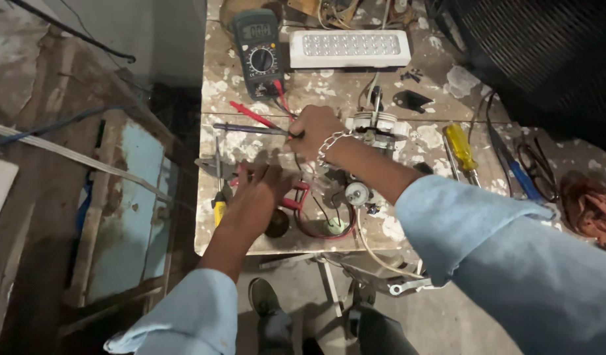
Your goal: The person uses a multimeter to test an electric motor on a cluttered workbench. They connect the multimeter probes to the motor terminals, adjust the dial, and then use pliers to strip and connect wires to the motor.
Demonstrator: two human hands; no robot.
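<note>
Left hand point(255, 190) lies flat, fingers spread, on the worn table point(217, 230), clamped on nothing; a yellow-handled tool point(218, 212) sits just left of it and a red clamp point(297, 196) just right. Right hand point(314, 130) is closed on a black probe point(250, 129), which runs left from the grip. A red probe point(250, 113) lies just above it, the multimeter point(258, 51) further up. A yellow screwdriver point(462, 148) rests well right.
</note>
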